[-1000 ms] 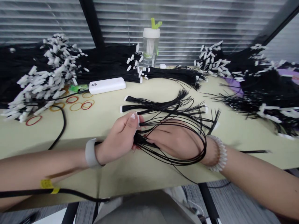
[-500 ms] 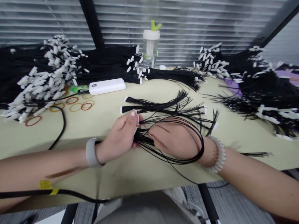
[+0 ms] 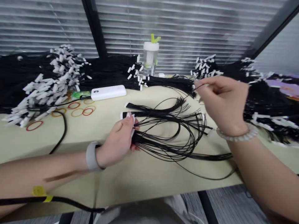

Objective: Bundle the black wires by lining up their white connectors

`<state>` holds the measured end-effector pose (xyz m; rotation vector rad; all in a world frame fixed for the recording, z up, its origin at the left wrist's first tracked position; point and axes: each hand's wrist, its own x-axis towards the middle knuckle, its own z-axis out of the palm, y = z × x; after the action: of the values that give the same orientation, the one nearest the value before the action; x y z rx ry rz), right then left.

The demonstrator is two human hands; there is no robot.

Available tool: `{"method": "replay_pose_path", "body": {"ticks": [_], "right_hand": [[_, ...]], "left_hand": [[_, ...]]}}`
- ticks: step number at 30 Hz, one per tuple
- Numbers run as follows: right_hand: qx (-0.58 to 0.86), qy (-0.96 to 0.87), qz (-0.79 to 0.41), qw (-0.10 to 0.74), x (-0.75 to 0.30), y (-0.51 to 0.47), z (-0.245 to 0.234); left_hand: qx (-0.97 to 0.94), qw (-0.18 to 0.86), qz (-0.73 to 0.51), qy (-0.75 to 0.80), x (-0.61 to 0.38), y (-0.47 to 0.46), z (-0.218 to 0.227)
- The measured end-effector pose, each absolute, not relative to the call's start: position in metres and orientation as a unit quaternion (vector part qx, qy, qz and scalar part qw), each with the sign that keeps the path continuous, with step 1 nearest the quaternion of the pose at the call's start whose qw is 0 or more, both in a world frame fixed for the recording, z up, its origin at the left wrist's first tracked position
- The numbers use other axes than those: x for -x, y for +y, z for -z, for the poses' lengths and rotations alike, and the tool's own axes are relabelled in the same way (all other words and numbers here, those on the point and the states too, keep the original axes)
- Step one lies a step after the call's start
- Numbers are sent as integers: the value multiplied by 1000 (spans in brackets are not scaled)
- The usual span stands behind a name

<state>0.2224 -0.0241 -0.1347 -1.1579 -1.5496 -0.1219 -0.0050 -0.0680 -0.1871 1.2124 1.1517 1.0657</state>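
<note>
My left hand [image 3: 119, 140] is closed round the gathered end of a bundle of thin black cords [image 3: 168, 137] that loops out to the right over the beige table [image 3: 140, 177]. My right hand [image 3: 221, 101] is raised above the table at the right, its fingers pinched on the tip of a single black cord. Two more small bundles of black cords with white tags [image 3: 149, 109] lie just beyond my left hand.
Big heaps of black cords with white tags [image 3: 46, 81] fill the back left, and another heap of tagged cords [image 3: 268, 102] fills the right. A white power bank [image 3: 108, 92], several rubber bands [image 3: 80, 109], a clear bottle [image 3: 150, 57] and a black cable [image 3: 62, 127] are on the table.
My right hand has left the loop of cords by my left hand and risen up and to the right, pinching a cord tip. The loops have spread out on the table.
</note>
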Motion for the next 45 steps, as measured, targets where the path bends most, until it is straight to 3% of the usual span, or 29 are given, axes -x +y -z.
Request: {"method": "replay_pose_path", "body": {"ticks": [3, 7, 16, 20, 25, 28, 30, 32, 38, 41, 45], "right_hand": [[435, -547, -113, 706, -231, -12, 129], [369, -444, -321, 751, -235, -12, 117], [439, -584, -452, 512, -212, -26, 141], [430, -595, -498, 463, -200, -38, 142], [372, -517, -646, 420, -191, -62, 130], [386, -500, -693, 347, -188, -66, 132], [414, -559, -658, 287, -186, -65, 138], [443, -660, -550, 255, -183, -62, 144], [413, -840, -166, 311, -172, -66, 157], [376, -866, -73, 321, -169, -70, 164], [369, -869, -41, 327, -170, -72, 170]], "left_hand": [[-482, 576, -455, 478, 5, -67, 187], [-476, 576, -459, 481, 5, -65, 186], [-422, 619, -407, 522, 4, -62, 165], [-451, 623, -418, 484, 5, -62, 175], [-525, 579, -439, 444, 9, -65, 192], [-563, 552, -415, 455, 9, -68, 190], [-578, 543, -397, 462, 9, -70, 187], [-588, 538, -385, 465, 9, -71, 185], [-591, 553, -363, 461, 11, -72, 189], [-606, 552, -351, 453, 10, -71, 187], [-605, 551, -345, 459, 9, -73, 182]]}}
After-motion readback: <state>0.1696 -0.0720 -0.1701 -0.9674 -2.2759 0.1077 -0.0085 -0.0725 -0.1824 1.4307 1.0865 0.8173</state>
